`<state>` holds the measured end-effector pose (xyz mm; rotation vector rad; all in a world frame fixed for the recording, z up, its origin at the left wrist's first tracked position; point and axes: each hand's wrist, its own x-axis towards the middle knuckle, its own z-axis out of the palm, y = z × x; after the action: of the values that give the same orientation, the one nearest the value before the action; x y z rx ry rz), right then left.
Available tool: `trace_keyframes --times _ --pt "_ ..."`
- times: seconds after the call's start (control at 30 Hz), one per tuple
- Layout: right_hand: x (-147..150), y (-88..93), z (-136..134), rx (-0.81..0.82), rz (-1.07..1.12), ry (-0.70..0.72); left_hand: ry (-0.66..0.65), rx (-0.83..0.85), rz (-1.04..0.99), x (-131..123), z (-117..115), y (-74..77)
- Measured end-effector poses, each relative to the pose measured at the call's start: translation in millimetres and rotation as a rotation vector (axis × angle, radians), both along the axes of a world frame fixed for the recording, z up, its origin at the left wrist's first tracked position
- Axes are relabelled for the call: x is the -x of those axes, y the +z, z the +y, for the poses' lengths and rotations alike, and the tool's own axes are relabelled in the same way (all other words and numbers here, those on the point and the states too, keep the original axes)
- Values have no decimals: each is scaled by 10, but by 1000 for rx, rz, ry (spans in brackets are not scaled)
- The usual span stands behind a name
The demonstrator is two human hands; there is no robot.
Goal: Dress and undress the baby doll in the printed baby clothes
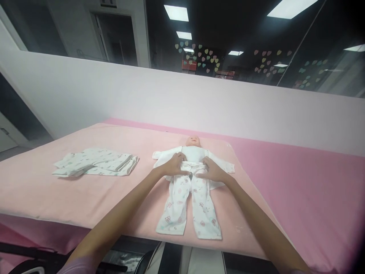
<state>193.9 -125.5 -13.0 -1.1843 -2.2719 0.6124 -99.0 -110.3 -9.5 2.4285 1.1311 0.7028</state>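
Note:
A baby doll (194, 141) lies on its back in a white long-sleeved top (195, 154), both sleeves spread out to the sides. White printed baby pants (202, 205) cover its lower body, legs pointing toward me. My left hand (175, 165) is closed on the left side of the waistband, thumb resting across the front. On the opposite side, my right hand (213, 170) grips the waistband the same way, its thumb pointing inward. The fingertips are partly hidden at the fabric. Between the thumbs a small dark spot shows, which I cannot make out.
A folded white printed cloth (97, 161) lies to the left on the peach-coloured sheet (119, 198). Pink fabric (308, 190) covers the right side. A low white wall (171, 99) with dark glass above stands behind the table.

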Motion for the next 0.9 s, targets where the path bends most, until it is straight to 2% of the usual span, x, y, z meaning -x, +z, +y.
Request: trace_keyframes --times 0.17,0.33,0.47,0.6,0.73,0.9 --pt "-32 25 -227 110 -75 -38 76 43 115 6 -259 26" --pt "-20 58 -443 184 -218 -85 69 174 168 45 -513 52" --pt "39 -1 -594 154 -194 -108 112 161 171 45 -684 -7" --pt "-14 -33 -763 173 -208 -79 55 167 213 93 -875 -74" --pt "-72 34 -898 247 -257 -47 59 232 228 113 -1003 -80" --pt "-60 109 -1064 231 -262 -6 23 142 251 71 -1142 -26"
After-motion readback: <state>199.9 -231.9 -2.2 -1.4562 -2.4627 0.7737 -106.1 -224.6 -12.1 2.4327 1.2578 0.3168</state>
